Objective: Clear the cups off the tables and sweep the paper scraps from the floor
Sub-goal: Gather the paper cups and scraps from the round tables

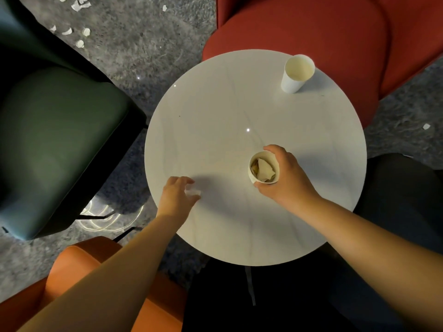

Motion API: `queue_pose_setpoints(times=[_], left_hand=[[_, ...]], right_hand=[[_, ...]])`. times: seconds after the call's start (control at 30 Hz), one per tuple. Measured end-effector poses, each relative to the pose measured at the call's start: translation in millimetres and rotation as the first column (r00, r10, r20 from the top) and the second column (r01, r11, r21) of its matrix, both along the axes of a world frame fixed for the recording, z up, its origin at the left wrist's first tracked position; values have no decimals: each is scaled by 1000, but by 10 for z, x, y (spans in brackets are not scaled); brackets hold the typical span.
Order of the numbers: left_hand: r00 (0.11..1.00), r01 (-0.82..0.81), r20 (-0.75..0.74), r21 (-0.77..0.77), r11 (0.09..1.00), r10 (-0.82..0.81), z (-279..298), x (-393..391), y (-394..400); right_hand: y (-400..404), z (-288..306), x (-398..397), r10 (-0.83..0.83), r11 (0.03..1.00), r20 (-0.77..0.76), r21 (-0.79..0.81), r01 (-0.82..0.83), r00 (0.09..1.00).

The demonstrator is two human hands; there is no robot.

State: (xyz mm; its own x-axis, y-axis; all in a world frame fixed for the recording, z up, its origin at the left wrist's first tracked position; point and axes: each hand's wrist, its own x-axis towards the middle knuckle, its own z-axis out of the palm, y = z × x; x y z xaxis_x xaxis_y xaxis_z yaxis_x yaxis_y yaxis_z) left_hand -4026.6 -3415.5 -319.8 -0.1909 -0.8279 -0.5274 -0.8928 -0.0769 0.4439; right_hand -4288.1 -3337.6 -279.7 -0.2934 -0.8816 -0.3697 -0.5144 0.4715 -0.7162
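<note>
A round white table (215,121) fills the middle of the head view. My right hand (285,178) grips a paper cup (262,167) stuffed with crumpled paper, standing on the table's near half. My left hand (176,195) rests on the near left of the tabletop, its fingers curled around a small white paper scrap (193,192). A second, empty paper cup (297,73) stands upright at the far right of the table. Several white paper scraps (79,32) lie on the grey floor at the top left, and one more scrap (426,126) lies at the right.
A dark green chair (55,140) stands left of the table, a red armchair (311,27) behind it, an orange seat (79,264) at the near left. A dark shape (402,200) sits at the right. Grey speckled floor (148,44) runs between them.
</note>
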Motion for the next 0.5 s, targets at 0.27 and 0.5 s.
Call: queue_pose_setpoints(times=[0.27, 0.5], left_hand=[[1000, 20, 13, -33, 999, -20, -88, -128, 20], [917, -185, -382, -142, 972, 118, 519, -818, -48]], right_hand=[[115, -21, 52, -10, 1000, -15, 9, 10, 1000], [149, 20, 69, -14, 1000, 5, -8, 14, 1000]])
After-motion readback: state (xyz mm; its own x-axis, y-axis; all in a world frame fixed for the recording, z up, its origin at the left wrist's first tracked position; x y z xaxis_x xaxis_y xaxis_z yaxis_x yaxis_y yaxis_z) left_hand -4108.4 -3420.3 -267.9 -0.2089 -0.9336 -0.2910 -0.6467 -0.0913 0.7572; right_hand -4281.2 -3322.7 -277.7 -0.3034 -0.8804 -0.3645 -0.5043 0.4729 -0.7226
